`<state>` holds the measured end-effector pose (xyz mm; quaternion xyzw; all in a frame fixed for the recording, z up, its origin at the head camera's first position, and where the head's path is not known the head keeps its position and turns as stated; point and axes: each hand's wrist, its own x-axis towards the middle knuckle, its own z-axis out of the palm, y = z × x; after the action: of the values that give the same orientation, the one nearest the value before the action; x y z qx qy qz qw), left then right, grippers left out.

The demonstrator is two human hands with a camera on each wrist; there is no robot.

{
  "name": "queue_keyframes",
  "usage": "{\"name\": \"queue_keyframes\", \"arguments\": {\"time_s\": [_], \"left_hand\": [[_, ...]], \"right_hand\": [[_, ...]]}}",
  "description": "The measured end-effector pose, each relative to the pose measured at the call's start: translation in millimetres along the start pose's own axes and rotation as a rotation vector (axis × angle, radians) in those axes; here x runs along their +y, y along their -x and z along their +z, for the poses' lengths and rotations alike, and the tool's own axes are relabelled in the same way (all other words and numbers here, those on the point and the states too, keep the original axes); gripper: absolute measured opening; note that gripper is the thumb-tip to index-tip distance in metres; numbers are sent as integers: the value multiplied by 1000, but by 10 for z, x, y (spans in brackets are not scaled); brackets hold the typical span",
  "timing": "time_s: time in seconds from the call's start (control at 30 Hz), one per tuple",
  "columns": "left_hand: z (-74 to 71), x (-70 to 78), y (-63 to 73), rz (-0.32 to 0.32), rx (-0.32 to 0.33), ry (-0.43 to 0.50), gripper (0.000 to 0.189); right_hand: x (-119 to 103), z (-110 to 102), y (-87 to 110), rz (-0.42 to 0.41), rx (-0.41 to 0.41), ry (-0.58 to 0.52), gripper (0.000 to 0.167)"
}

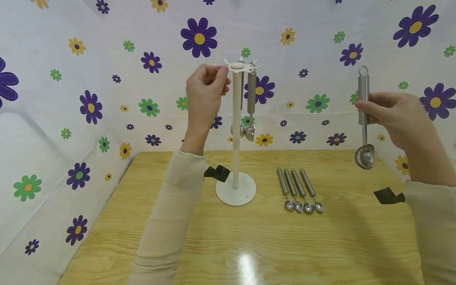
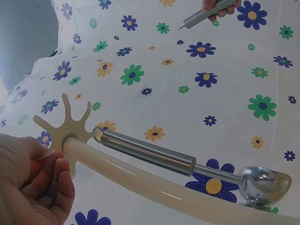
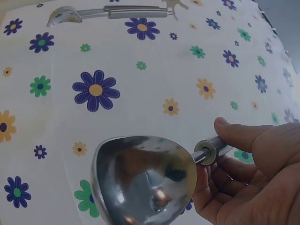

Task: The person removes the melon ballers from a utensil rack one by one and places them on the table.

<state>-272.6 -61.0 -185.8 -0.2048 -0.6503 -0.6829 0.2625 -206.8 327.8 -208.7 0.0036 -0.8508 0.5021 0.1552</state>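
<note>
A white stand (image 1: pixel 236 158) rises from a round base, with a crown of hooks (image 2: pixel 75 125) at its top. My left hand (image 1: pixel 206 87) pinches one prong of that crown between thumb and fingers. From the crown's right side hangs a steel scoop (image 1: pixel 251 94), handle up and bowl down; a second scoop hangs behind it, partly hidden by the post. Off to the right, my right hand (image 1: pixel 400 116) grips another steel scoop (image 1: pixel 363 89) upright by its handle. Its loop points up, and its rounded bowl (image 3: pixel 145 180) hangs below the fingers.
Several small steel melon ballers (image 1: pixel 296 190) lie side by side on the wooden table (image 1: pixel 221 241), right of the stand's base (image 1: pixel 226 196). Behind the table hangs a white cloth (image 1: pixel 149 35) printed with flowers.
</note>
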Motion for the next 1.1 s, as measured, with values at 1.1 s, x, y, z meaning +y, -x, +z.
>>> {"name": "queue_keyframes", "arguments": {"time_s": [1.1], "left_hand": [[12, 8, 11, -8, -3, 20, 14]], "right_hand": [[730, 246, 34, 157, -228, 156, 80]]}}
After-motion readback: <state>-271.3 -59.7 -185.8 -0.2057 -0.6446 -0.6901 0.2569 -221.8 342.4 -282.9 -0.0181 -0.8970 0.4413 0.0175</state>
